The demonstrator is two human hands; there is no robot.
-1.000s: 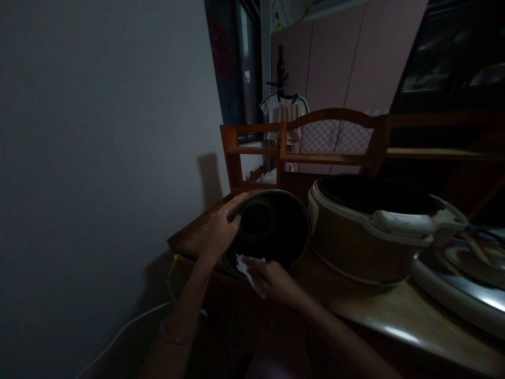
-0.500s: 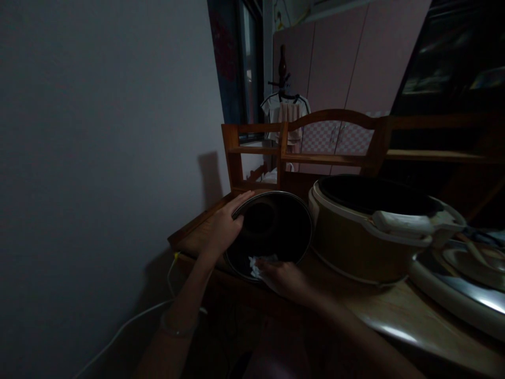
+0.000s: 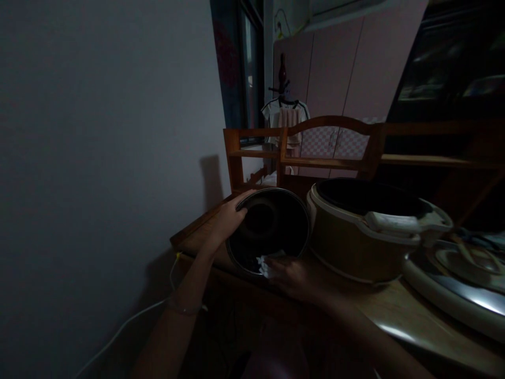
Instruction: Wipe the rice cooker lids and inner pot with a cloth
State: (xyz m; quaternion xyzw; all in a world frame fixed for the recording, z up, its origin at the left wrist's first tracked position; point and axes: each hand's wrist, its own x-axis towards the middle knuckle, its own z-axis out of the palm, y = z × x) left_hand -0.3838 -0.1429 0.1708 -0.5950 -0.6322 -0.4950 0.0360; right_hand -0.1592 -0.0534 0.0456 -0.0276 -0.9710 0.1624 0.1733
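Note:
A dark round inner pot is tipped on its side on the wooden desk, its mouth facing me. My left hand grips the pot's upper left rim, thumb on the inside and fingers over the outside. My right hand is closed on a crumpled white tissue at the pot's lower inside edge; it is partly blurred. Right beside the pot stands the large cooker body, with a pale rim and white handle and a dark open top.
A shiny cooker lid lies on the desk at the right. A wooden shelf rail runs along the back. The wall is close on the left, with a white cable hanging below.
My right hand and the tissue have shifted slightly right along the pot's lower edge. My left hand keeps its hold on the rim. The whole view has shifted a little.

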